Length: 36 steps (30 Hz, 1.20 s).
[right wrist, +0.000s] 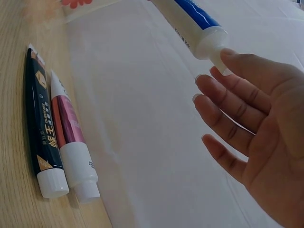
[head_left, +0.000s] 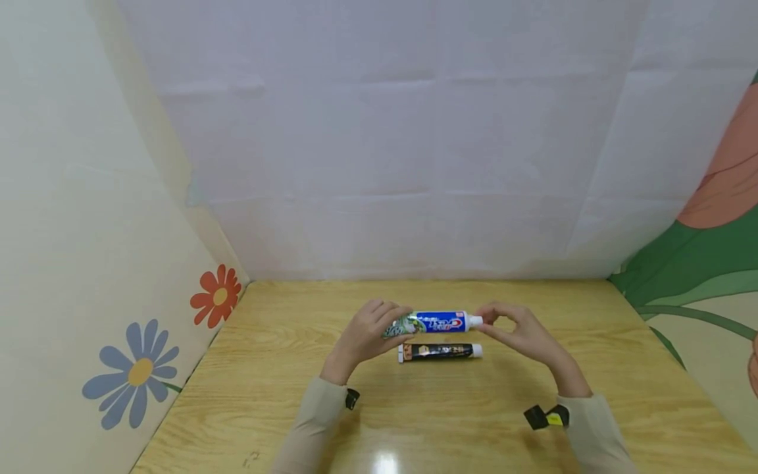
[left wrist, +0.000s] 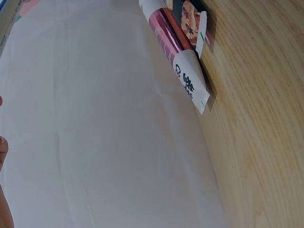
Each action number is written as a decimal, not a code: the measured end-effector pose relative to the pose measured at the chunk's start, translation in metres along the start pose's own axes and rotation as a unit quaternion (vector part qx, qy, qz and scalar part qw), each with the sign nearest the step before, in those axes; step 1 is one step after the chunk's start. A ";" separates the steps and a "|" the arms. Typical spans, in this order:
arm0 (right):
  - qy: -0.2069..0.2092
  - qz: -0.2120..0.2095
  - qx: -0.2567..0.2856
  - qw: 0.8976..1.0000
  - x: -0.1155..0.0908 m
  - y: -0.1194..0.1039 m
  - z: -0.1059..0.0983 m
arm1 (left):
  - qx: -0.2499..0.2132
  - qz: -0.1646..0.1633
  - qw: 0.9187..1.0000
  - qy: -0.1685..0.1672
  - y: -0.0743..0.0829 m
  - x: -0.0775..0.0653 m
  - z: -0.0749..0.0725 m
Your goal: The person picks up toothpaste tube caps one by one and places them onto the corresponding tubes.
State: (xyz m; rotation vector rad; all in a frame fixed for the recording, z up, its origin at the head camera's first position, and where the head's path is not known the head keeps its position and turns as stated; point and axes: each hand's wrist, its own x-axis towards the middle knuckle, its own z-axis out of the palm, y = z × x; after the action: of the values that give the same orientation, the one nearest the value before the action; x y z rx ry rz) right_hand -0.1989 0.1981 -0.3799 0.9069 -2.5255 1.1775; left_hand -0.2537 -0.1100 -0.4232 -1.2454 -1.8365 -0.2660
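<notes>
A blue, green and white toothpaste tube is held level above the table, its cap pointing right. My left hand grips the tail end between thumb and fingers. At the other end my right hand pinches the white cap between thumb and index finger, the other fingers loosely bent. Below lies a black toothpaste tube with a white cap. Beside it, a pink and white tube shows in both wrist views; the head view hides it. Only bits of the left hand's fingers show in the left wrist view.
The wooden table meets a white sheet hanging at the back. A flower-printed wall stands at the left, with another printed panel at the right.
</notes>
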 end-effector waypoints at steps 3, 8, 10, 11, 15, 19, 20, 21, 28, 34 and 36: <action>-0.005 0.008 -0.001 1.000 0.000 -0.001 0.000 | 0.002 0.000 1.000 -0.001 0.000 0.000 0.000; -0.008 0.011 -0.011 1.000 0.000 0.000 0.000 | 0.001 0.000 1.000 -0.002 0.001 0.000 0.000; -0.009 0.008 -0.012 1.000 0.000 0.005 0.001 | 0.002 0.003 1.000 -0.001 0.001 0.000 0.000; -0.009 0.007 -0.011 1.000 0.000 0.010 0.002 | 0.002 0.003 1.000 -0.001 0.001 0.000 0.000; -0.011 0.004 -0.004 1.000 0.000 0.031 0.007 | 0.003 0.006 1.000 0.000 0.001 0.000 -0.001; -0.014 0.010 0.002 1.000 0.000 0.033 0.008 | 0.004 0.007 1.000 -0.001 0.001 0.000 -0.001; -0.015 0.011 0.002 1.000 0.000 0.031 0.008 | 0.004 0.008 1.000 -0.001 0.001 0.000 -0.001; -0.016 0.011 0.002 1.000 0.001 0.029 0.008 | 0.005 0.008 1.000 -0.003 0.001 0.001 -0.001; -0.019 0.011 0.003 1.000 0.000 0.029 0.008 | 0.004 0.008 1.000 -0.005 0.001 0.001 -0.002; -0.022 0.007 0.017 1.000 -0.001 0.038 0.009 | 0.002 0.009 1.000 -0.005 0.001 0.001 -0.002; -0.023 0.004 0.022 0.999 -0.001 0.038 0.009 | 0.002 0.008 1.000 -0.006 0.002 0.001 -0.002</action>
State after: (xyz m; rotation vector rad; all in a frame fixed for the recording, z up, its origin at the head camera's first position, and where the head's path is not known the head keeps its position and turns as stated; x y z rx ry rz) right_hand -0.2212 0.2106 -0.4100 0.9452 -2.5512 1.2344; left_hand -0.2515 -0.1099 -0.4217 -1.2603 -1.8351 -0.2458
